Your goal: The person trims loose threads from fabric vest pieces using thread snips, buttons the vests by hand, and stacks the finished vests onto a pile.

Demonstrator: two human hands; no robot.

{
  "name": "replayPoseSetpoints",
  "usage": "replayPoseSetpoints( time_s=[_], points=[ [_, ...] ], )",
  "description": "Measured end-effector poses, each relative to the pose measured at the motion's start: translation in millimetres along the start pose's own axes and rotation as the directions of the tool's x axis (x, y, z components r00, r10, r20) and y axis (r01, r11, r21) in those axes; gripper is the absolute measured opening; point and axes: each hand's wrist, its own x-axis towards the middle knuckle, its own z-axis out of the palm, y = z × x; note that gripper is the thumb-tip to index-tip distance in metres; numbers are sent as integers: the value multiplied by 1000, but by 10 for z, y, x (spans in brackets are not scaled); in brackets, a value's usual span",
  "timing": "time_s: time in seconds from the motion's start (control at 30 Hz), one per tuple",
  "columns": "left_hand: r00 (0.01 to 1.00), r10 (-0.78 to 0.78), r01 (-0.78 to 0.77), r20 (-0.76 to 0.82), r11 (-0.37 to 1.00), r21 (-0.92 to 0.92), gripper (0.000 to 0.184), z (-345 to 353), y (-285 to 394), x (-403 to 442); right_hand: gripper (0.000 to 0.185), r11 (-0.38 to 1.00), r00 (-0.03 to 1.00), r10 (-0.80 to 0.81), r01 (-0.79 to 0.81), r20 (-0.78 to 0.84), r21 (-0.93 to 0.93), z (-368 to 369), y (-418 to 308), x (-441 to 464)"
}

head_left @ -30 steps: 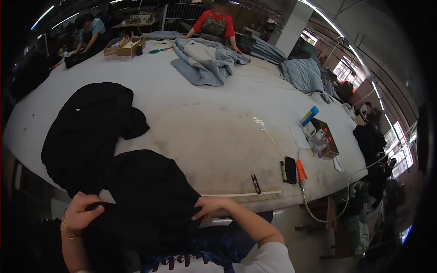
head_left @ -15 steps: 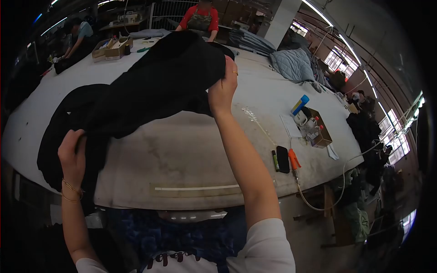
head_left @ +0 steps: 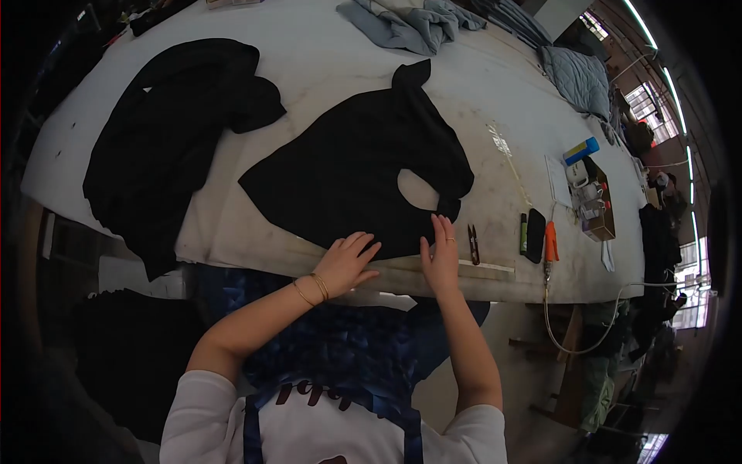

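Observation:
A black fabric piece (head_left: pixel 340 170) lies spread on the pale table (head_left: pixel 224 228), with a curved opening near its right side. At its near edge rests my left hand (head_left: pixel 346 264), palm down, fingers stretched out and slightly spread. My right hand (head_left: pixel 441 255) touches the near right corner, its thumb apart from the extended fingers. Neither hand grips the cloth. To the left lies another black fabric piece (head_left: pixel 158 131), partly hanging over the front edge. Small dark thread snips (head_left: pixel 473 244) sit just right of my right hand.
On the right are a black phone (head_left: pixel 535 236), a green marker (head_left: pixel 523 234), an orange-handled air gun (head_left: pixel 551 243) with a hose, a cardboard box (head_left: pixel 599 223) of small items and a blue can (head_left: pixel 581 151). Grey quilted cloth (head_left: pixel 576 77) lies farther back.
The black fabric piece, held up between both hands before, now lies on the table, released. Both hands came down to its near edge. The view tilted downward; the snips are now visible.

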Motion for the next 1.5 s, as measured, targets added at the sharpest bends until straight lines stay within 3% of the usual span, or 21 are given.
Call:
replayPoseSetpoints(
  time_s=[0.07, 0.1, 0.2, 0.3, 0.33, 0.4, 0.53, 0.6, 0.73, 0.77, 0.8, 0.83, 0.87, 0.93, 0.97, 1.03, 1.1, 1.17, 1.33, 1.5],
  points=[
    [997, -69, 68, -47, 998, -19, 51, -64, -194, 28, 47, 991, 977, -123, 113, 173, 69, 17, -225, -203],
    [984, -145, 157, -107, 981, 111, 50, -120, -322, -12, 47, 991, 976, -121, 109, 178, 77, 38, -184, -271],
    [878, -363, 466, -312, 794, 390, 50, -198, -932, -335, 44, 989, 998, -1, -9, -67, -146, 76, 181, -345],
    [845, -469, 534, -258, 772, 344, 50, -481, -1199, -585, 40, 899, 936, 182, -283, -302, -334, -42, 666, -259],
    [868, -418, 494, -267, 782, 379, 47, -559, -1197, -583, 40, 901, 936, 187, -284, -297, -329, -58, 840, -247],
    [887, -398, 461, -234, 800, 384, 42, -593, -1183, -579, 37, 869, 903, 425, -426, -62, -251, -66, 1081, -208],
    [942, -315, 335, -119, 841, 425, 27, -653, -1136, -641, 29, 886, 927, 364, -375, -90, -272, -78, 1098, -183],
    [933, -358, 339, -36, 839, 425, 24, -707, -1058, -721, 17, 834, 833, 552, -552, -40, 5, -125, 1028, -175],
    [850, -493, 375, 185, 814, 445, 18, -890, -761, -760, 11, 801, 810, 585, -586, 46, 122, -186, 831, -267],
    [846, -498, 379, 190, 813, 442, 18, -858, -700, -729, 11, 760, 801, 583, -597, 137, 255, -196, 686, -317],
    [923, -379, 339, 58, 878, 336, 18, -810, -624, -684, 12, 697, 791, 567, -609, 228, 379, -211, 491, -355],
    [962, -259, 273, -88, 932, 237, 18, -753, -541, -628, 13, 677, 757, 552, -652, 351, 342, -254, 233, -379],
    [967, -238, 245, -90, 967, 74, 20, -652, -441, -556, 14, 658, 708, 531, -691, 466, 300, -249, -24, -421],
    [975, -198, 172, -102, 960, -220, 23, -347, -207, -413, 13, 862, 926, 282, -359, 250, 359, -75, -420, -607],
    [977, -181, 133, -111, 929, -345, 24, -196, -97, -365, 13, 887, 937, 244, -320, 251, 332, -16, -552, -662],
    [976, -204, 166, -73, 922, -349, 23, -18, 43, -289, 11, 947, 981, 102, -147, 166, 287, 62, -716, -721],
    [973, -226, 199, -39, 916, -349, 21, 32, 81, -254, 13, 959, 958, 154, -204, 243, 197, 45, -818, -749],
    [948, -273, 312, 162, 895, -319, 15, 26, 59, -210, 16, 962, 927, 203, -248, 315, 110, 48, -850, -768],
    [965, -251, 262, 78, 892, -368, 9, 85, -1, -243, 22, 965, 972, 156, -187, 174, 182, 180, -797, -840],
    [963, -269, 252, 14, 881, -400, 8, 80, 0, -271, 23, 966, 961, 162, -201, 224, 162, 245, -850, -791]
  ],
)
